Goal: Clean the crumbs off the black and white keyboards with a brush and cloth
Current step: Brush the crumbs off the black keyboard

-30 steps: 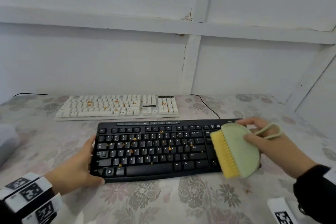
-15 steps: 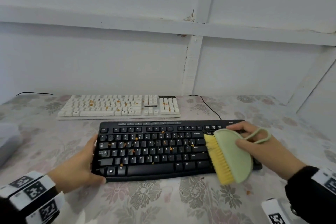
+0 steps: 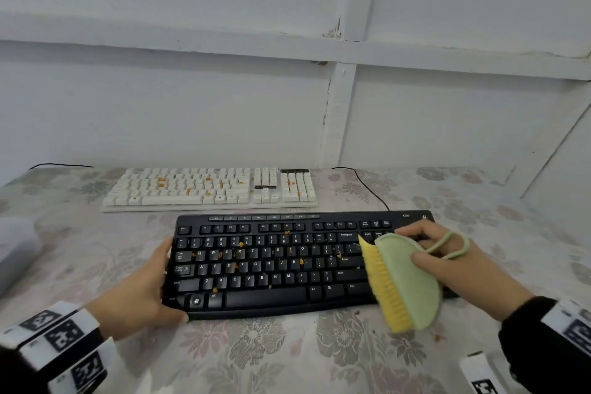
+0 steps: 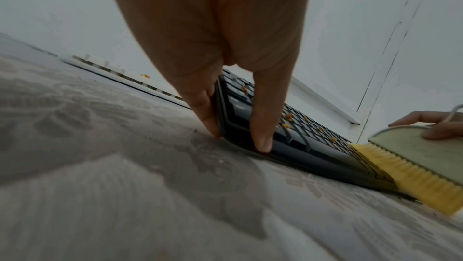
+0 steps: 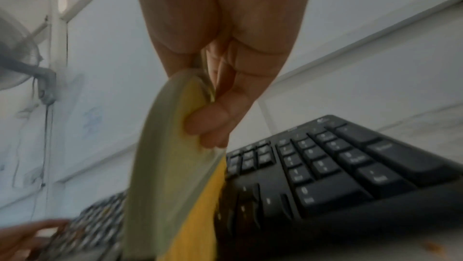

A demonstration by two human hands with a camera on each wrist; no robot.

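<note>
Two keyboards lie on the flowered tablecloth (image 3: 287, 355) — one black keyboard (image 3: 287, 265) and, just behind it, one white keyboard (image 3: 211, 190). One brush (image 3: 406, 285), green-backed with yellow bristles, stands over the black keyboard's right end. Two hands are in view: one left hand (image 3: 137, 291) at that keyboard's left end, one right hand (image 3: 460, 269) at its right. Orange crumbs (image 3: 236, 265) dot both keyboards — too many and too small to count. One black cable (image 3: 367, 189) runs behind the black keyboard.
</note>
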